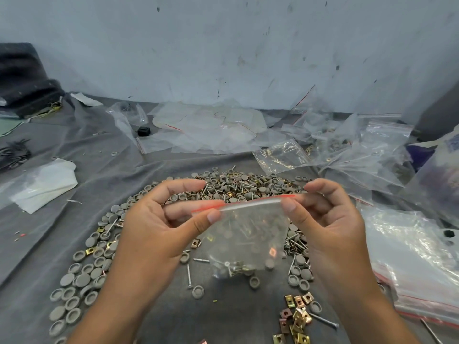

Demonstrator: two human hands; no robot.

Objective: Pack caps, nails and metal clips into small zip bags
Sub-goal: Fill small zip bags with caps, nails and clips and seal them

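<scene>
A person's 2 hands hold a small clear zip bag (248, 232) up above a grey cloth-covered surface (104, 155). The left hand (159, 232) pinches the bag's red-striped top edge at its left end between thumb and fingers; the right hand (330, 224) pinches the right end the same way. The hands are apart, with the bag hanging between them. Inside the bag, at the bottom, lie a few nails, grey caps and metal clips. Beneath it spreads a heap of grey caps (82, 276) mixed with nails (189, 275). A cluster of brass-coloured metal clips (296, 316) lies near the front right. Empty clear bags (211, 125) lie scattered by the wall (223, 45).
</scene>
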